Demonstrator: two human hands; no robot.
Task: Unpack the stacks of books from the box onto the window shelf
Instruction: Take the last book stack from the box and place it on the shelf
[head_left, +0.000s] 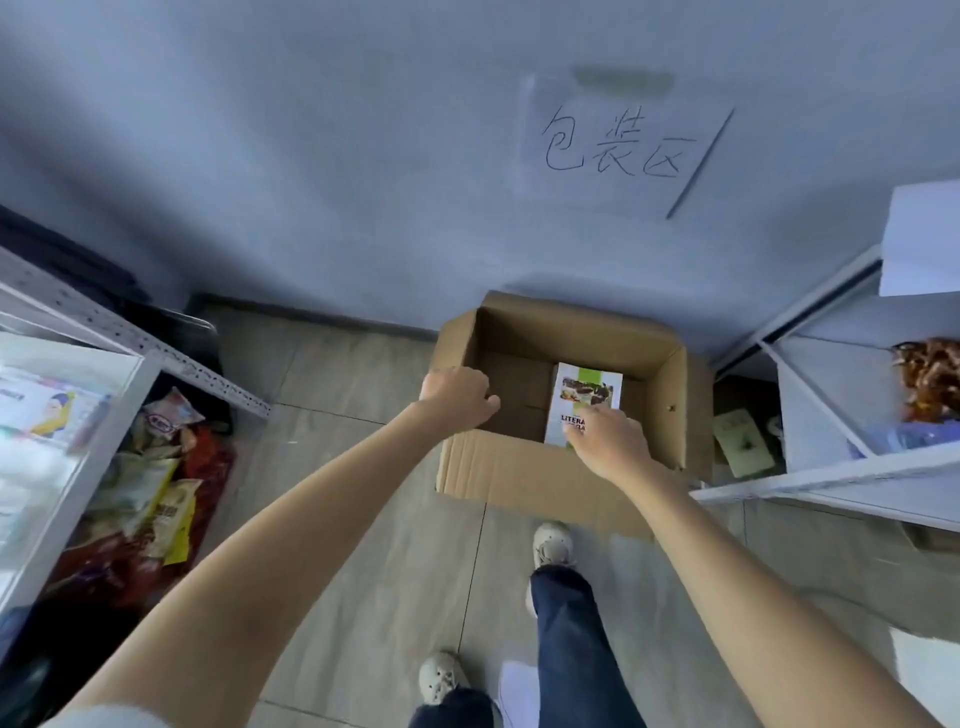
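Note:
An open cardboard box (519, 473) stands on the tiled floor against the wall. Inside it lies a white book (584, 395) with a green stripe and a picture on its cover; whether more books lie under it is hidden. My right hand (610, 441) reaches into the box and its fingertips touch the near end of the book, covering part of the title. My left hand (457, 395) hovers over the box's near left corner with fingers loosely curled, holding nothing.
A metal rack (130, 332) stands at the left with snack packets (150, 499) heaped beneath it. White shelving (831, 478) is at the right, with a green book (740, 441) on the floor beside the box. A paper sign (618, 145) hangs on the wall. My feet (553, 543) stand close to the box.

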